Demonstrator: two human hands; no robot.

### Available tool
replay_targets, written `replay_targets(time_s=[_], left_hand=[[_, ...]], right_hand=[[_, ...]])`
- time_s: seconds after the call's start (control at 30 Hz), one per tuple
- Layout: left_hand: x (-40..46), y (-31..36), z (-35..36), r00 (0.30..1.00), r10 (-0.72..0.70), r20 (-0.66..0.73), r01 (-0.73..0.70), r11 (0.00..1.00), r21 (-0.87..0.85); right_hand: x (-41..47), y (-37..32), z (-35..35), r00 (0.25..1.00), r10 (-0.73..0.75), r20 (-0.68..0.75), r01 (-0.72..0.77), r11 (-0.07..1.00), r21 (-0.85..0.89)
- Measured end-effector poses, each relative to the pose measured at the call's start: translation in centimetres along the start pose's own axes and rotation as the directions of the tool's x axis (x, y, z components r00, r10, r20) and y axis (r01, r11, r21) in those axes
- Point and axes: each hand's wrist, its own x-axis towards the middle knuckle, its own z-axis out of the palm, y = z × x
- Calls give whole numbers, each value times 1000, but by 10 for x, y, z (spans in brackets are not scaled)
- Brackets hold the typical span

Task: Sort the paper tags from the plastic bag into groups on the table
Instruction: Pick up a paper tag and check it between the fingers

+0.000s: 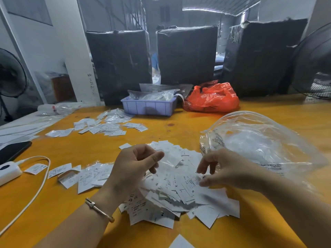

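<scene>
A big loose pile of white paper tags (pixel 180 192) with size letters lies on the orange table (pixel 179 126) in front of me. My left hand (pixel 134 169) hovers over the pile's left side, and its thumb and forefinger pinch a blurred white tag. My right hand (pixel 222 170) hangs over the pile's right side with fingers loosely curled downward, thumb tip touching the tags, nothing plainly held. The clear plastic bag (pixel 265 140) lies crumpled just behind my right hand. A row of sorted tags (pixel 86 174) lies left of the pile, and another group (pixel 105 126) farther back.
A lilac tray (pixel 148 106) of bagged items and a red plastic bag (pixel 213 97) stand at the back, before black wrapped bundles (pixel 186 54). A white charger (pixel 9 170) with its cable and a dark phone (pixel 14 149) lie at the left. Fans flank both sides.
</scene>
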Motion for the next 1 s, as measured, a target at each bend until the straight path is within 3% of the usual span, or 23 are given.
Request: replay_targets(time_s=[0.27,0.43,0.73,1.0], left_hand=[[0,-5,1,1000,-4,30,2,997,76],[-1,-4,4,999,-6,43,1,993,114],[-2,-4,6,996,-17,86,9,996,92],[-2,-4,5,998,11,58,-16,995,99]], right_hand=[[4,-3,14,993,-113,38,118,976,-183],[5,-1,18,998,-69,-8,67,989,-132],[12,3,23,987,-5,-161,26,991,129],[14,4,27,949,58,-311,83,902,423]])
